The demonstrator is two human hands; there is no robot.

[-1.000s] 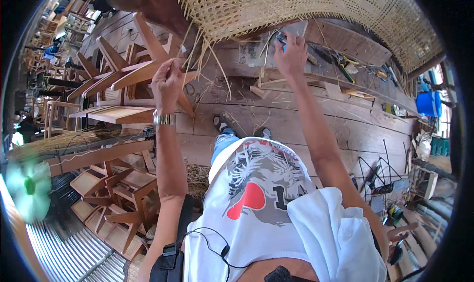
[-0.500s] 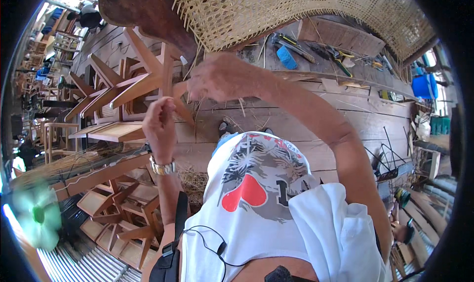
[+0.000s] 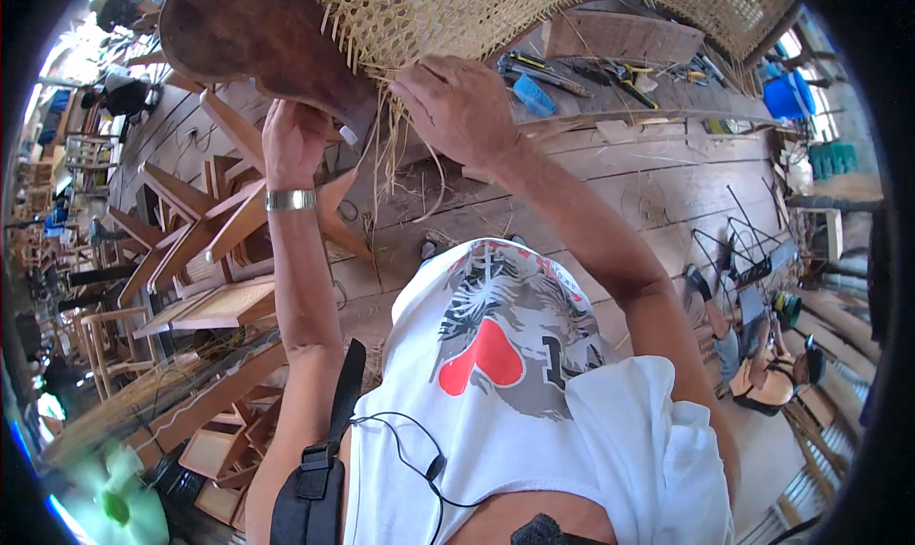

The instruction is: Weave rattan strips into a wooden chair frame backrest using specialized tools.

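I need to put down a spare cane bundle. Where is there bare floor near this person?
Bare planks lie right of the right hand, below the tool-strewn ledge. Crowded: stacked wooden frames under the left hand, and loose cane strands between the hands.

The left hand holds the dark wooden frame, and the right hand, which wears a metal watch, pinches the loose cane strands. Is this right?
Not quite. The head view shows the metal watch on the left wrist, not the right. The rest stands: the left hand holds the dark wooden frame, and the right hand pinches the loose cane strands.
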